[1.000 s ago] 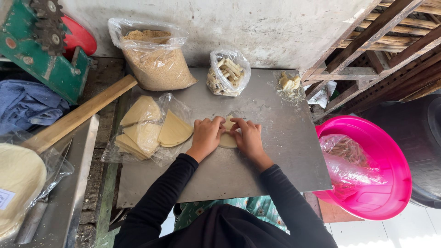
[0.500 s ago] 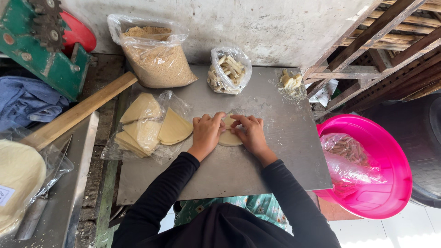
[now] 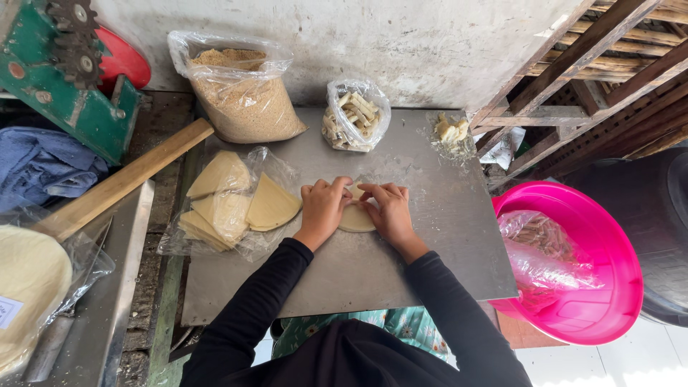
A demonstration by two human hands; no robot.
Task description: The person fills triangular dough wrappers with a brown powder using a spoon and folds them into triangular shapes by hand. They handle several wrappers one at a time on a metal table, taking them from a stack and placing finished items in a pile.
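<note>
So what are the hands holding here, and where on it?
Both the left hand and the right hand press on one pale dough sheet on the metal board, fingertips gripping its far edge, apparently folding it.

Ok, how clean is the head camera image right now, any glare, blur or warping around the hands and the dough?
Head view: soft, even daylight, only faint shadows under the left hand and right hand; both hands and the dough piece look sharp, no motion blur. Mild sheen on the metal sheet and plastic bags, nothing blown out. Wide-lens distortion bends the wooden rack and pink basin at the edges.
</note>
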